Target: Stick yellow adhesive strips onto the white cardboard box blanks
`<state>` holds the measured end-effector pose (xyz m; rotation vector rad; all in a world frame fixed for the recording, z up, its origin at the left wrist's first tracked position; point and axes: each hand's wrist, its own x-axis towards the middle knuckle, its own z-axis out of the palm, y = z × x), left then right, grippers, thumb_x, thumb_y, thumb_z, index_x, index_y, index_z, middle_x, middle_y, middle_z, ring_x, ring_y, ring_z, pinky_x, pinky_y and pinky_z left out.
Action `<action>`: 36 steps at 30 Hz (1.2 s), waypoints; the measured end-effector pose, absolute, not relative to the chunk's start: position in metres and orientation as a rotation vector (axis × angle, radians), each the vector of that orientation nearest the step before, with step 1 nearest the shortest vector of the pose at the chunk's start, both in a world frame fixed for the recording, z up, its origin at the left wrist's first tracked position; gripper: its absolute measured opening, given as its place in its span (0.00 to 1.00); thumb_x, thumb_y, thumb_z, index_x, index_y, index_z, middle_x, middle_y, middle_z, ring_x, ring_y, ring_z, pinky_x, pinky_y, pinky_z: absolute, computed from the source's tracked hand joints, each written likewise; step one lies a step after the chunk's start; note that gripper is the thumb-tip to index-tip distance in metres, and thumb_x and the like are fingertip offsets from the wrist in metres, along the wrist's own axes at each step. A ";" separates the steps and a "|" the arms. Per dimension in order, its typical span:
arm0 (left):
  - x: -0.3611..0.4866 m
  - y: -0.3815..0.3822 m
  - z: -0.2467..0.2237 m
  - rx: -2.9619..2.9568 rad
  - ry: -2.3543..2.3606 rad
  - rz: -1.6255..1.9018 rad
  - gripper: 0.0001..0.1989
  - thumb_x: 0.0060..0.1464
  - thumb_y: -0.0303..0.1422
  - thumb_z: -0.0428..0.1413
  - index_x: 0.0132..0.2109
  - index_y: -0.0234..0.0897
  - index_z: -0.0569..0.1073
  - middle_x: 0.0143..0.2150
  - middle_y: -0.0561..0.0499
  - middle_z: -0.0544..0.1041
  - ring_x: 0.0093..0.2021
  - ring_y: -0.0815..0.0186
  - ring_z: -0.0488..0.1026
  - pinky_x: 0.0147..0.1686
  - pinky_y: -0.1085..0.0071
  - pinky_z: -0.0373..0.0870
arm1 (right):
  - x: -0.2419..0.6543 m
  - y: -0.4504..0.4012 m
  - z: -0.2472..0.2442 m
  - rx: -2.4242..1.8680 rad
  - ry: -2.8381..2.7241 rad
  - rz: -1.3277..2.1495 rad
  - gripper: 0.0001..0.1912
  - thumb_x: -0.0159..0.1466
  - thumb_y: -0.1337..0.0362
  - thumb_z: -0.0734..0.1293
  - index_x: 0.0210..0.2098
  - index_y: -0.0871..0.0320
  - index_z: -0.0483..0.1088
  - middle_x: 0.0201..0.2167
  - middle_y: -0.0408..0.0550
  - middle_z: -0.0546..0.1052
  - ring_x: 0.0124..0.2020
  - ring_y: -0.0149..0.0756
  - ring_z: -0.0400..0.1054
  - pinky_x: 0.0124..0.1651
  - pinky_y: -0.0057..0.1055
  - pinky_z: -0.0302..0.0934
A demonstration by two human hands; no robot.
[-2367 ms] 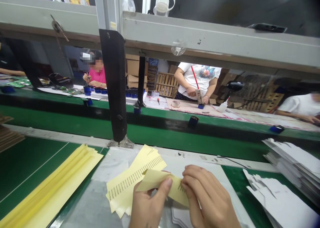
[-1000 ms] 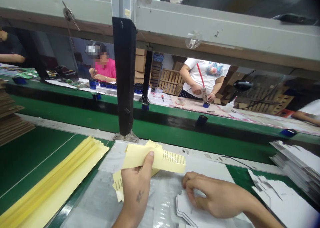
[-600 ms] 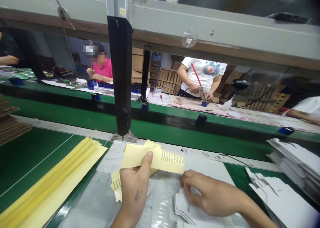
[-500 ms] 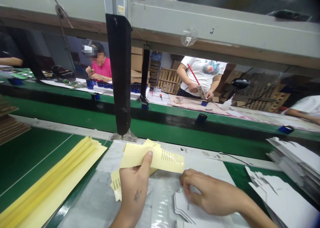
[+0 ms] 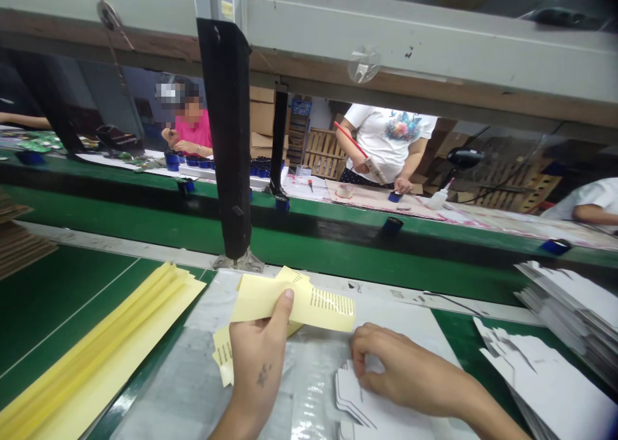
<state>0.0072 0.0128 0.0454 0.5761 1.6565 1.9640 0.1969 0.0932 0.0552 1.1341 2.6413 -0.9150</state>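
Observation:
My left hand (image 5: 263, 356) is closed around several yellow printed label strips (image 5: 294, 301), its thumb pressed on the top one. More of the yellow paper sticks out below and behind that hand. My right hand (image 5: 398, 369) is curled over a small pile of flat white die-cut cartons (image 5: 355, 395), thumb and index finger close together. Whatever those fingertips may hold is too small or hidden to make out. Under both hands lies a greyish plastic-covered surface (image 5: 164, 388).
Long yellow sheets (image 5: 106, 350) lie at the left. Stacks of flat white cartons (image 5: 555, 369) stand at the right. Beyond, a green conveyor belt (image 5: 309, 240) carries blue cups (image 5: 393, 226). A black-wrapped post (image 5: 224, 137) and overhead beam (image 5: 410, 40) stand before co-workers across the belt.
My right hand has shifted very slightly, its fingers drawn closer to the white cartons. My left hand keeps the labels almost still. Across the belt, a co-worker's red-rodded tool has tilted lower.

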 end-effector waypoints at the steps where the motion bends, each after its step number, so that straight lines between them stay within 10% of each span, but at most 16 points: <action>1: 0.008 0.013 0.046 0.570 1.657 1.965 0.13 0.47 0.37 0.65 0.37 0.32 0.81 0.39 0.43 0.84 0.43 0.53 0.81 0.43 0.67 0.79 | 0.197 0.094 0.054 1.181 2.621 -0.937 0.07 0.56 0.71 0.63 0.32 0.54 0.70 0.41 0.46 0.74 0.44 0.41 0.68 0.49 0.37 0.61; 7: 0.008 0.014 0.046 0.548 1.681 1.976 0.12 0.47 0.37 0.65 0.35 0.32 0.81 0.38 0.43 0.84 0.44 0.51 0.81 0.45 0.64 0.78 | 0.198 0.097 0.047 1.334 2.588 -1.096 0.26 0.54 0.70 0.65 0.51 0.46 0.67 0.44 0.41 0.77 0.48 0.41 0.68 0.51 0.37 0.60; 22: 0.001 0.012 0.051 0.470 1.880 1.845 0.15 0.42 0.43 0.66 0.34 0.36 0.81 0.35 0.47 0.84 0.39 0.51 0.81 0.38 0.62 0.77 | 0.209 0.091 0.051 1.434 2.678 -1.047 0.09 0.60 0.65 0.66 0.39 0.52 0.78 0.41 0.44 0.79 0.45 0.40 0.71 0.49 0.33 0.60; 26: -0.005 0.014 0.047 0.398 2.028 1.680 0.16 0.39 0.48 0.67 0.26 0.40 0.77 0.29 0.50 0.82 0.33 0.52 0.79 0.32 0.62 0.76 | 0.231 0.083 0.056 1.650 2.674 -0.963 0.19 0.64 0.54 0.66 0.51 0.53 0.73 0.52 0.48 0.75 0.54 0.44 0.66 0.57 0.37 0.57; 29: -0.006 0.016 0.040 0.389 2.079 1.688 0.19 0.37 0.50 0.69 0.28 0.41 0.77 0.31 0.51 0.83 0.34 0.53 0.79 0.32 0.63 0.77 | 0.247 0.076 0.053 1.754 2.545 -0.956 0.37 0.47 0.49 0.78 0.53 0.57 0.73 0.50 0.53 0.75 0.53 0.52 0.66 0.55 0.42 0.59; 36: -0.005 0.020 0.023 0.396 2.031 1.669 0.19 0.38 0.50 0.69 0.27 0.40 0.78 0.31 0.51 0.82 0.32 0.55 0.78 0.34 0.62 0.74 | 0.260 0.061 0.054 2.005 2.539 -1.129 0.10 0.54 0.60 0.72 0.32 0.54 0.68 0.37 0.42 0.74 0.41 0.38 0.68 0.43 0.31 0.60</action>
